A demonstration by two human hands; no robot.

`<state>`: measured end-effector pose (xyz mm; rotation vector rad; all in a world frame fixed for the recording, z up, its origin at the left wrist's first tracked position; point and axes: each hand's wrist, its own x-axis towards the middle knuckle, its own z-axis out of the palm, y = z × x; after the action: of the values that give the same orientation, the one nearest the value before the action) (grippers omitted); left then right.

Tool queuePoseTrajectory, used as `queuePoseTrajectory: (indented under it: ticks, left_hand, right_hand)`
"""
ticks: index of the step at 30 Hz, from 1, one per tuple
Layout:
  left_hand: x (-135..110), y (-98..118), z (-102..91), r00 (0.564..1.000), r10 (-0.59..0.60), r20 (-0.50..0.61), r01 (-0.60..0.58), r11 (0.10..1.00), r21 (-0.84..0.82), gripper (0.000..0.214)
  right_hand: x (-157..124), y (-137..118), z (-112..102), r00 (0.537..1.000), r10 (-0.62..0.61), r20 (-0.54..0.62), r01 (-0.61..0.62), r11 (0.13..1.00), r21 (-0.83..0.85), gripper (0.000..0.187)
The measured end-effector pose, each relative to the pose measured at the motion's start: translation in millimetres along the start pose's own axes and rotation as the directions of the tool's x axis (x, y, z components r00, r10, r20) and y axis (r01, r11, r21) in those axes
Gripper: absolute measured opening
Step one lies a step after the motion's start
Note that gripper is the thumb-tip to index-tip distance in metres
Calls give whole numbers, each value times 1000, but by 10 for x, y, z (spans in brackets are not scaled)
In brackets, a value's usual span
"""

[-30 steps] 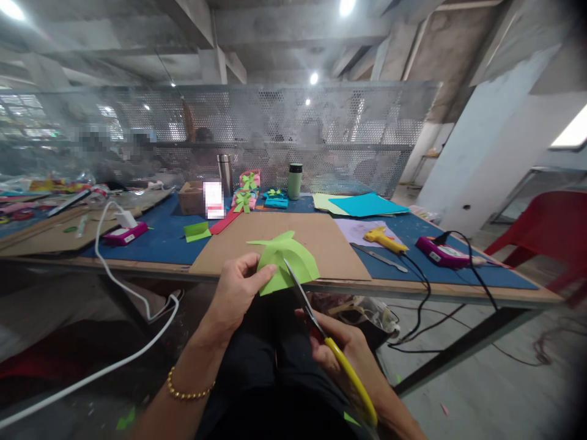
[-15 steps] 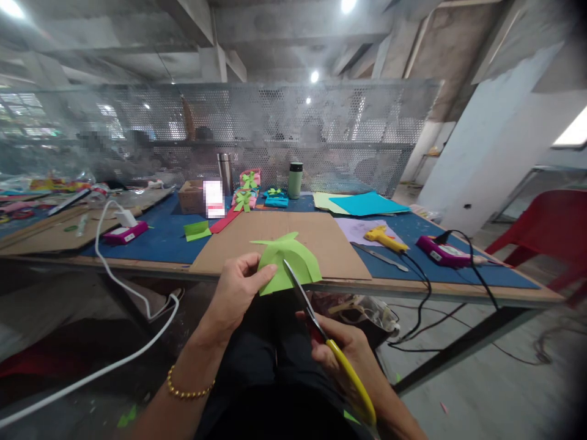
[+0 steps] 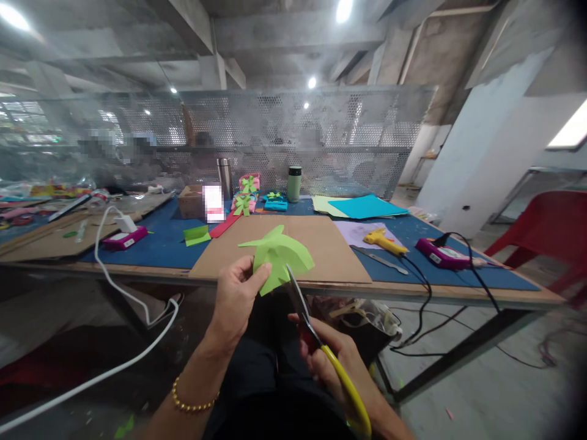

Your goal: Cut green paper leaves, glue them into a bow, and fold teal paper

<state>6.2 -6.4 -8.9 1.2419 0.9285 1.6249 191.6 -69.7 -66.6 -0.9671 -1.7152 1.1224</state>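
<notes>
My left hand [image 3: 237, 299] pinches a bright green piece of paper [image 3: 285, 256] between thumb and fingers, just in front of the table edge. The paper has cut slits and a narrow strip sticking out to the left. My right hand [image 3: 332, 354] is closed around scissors [image 3: 339, 373] with yellow handles. Their metal blades point up and to the left, the tips touching or very near the paper's lower edge. Beneath the paper's far part lies a brown cardboard sheet [image 3: 330, 244] on the blue tabletop.
At right are a yellow glue gun [image 3: 385, 241] on lilac paper, a metal craft knife [image 3: 380, 260] and a purple power strip [image 3: 443, 253]. Further back stand a green tumbler [image 3: 294, 183], a steel flask [image 3: 224, 177], blue paper sheets [image 3: 369, 206] and green paper bows [image 3: 244, 204]. A white cable [image 3: 151, 348] hangs at left.
The green paper has turned and shifted slightly left in my left hand, and a slit in it has opened. The scissors have moved a little left and down.
</notes>
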Motion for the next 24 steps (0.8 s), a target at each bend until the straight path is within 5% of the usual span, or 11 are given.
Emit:
queuePoseTrajectory:
  ticks: [24]
  left_hand:
    - [-51,-117,12,997,74,29,-76,993,88,19]
  right_hand:
    - [64,-17,109,996,35,-88,-33,999,19,70]
